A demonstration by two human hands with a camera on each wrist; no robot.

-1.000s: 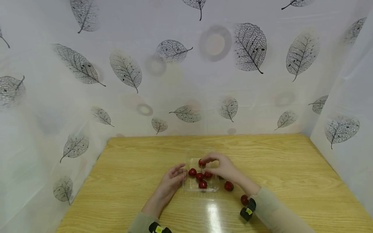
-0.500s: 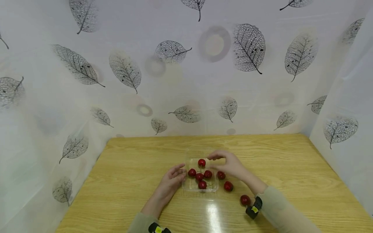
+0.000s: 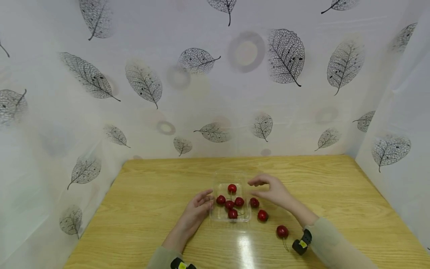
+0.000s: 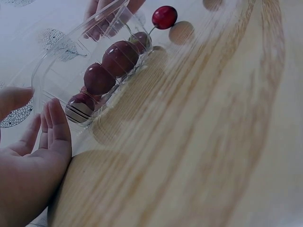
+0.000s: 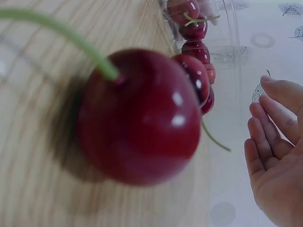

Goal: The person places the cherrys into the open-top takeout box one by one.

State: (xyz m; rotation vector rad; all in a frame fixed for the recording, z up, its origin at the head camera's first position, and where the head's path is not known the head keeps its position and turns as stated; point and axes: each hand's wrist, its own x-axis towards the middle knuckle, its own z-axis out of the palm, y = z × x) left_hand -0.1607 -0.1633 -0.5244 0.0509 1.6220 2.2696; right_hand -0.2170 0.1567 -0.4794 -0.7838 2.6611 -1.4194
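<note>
A clear plastic box (image 3: 223, 216) stands on the table with several dark red cherries (image 3: 229, 204) inside, some with green stems. My left hand (image 3: 198, 206) rests at the box's left side, its fingers loosely extended along the wall, as the left wrist view also shows. On the other side my right hand (image 3: 273, 189) hovers just right of the box, fingers relaxed and nothing between them. Three cherries lie outside the box: one by its right wall (image 3: 254, 203), another a little nearer (image 3: 262, 215), and a third cherry (image 5: 139, 118) close under the right wrist, its stem showing.
The wooden table (image 3: 161, 175) reaches back to a pale curtain (image 3: 215, 101) printed with leaves, which also hangs along both sides. Dark straps with camera mounts (image 3: 301, 243) sit on the wrists.
My right hand has let go of a cherry at the back of the box and drawn away to the right. The left hand has stayed at the box's side.
</note>
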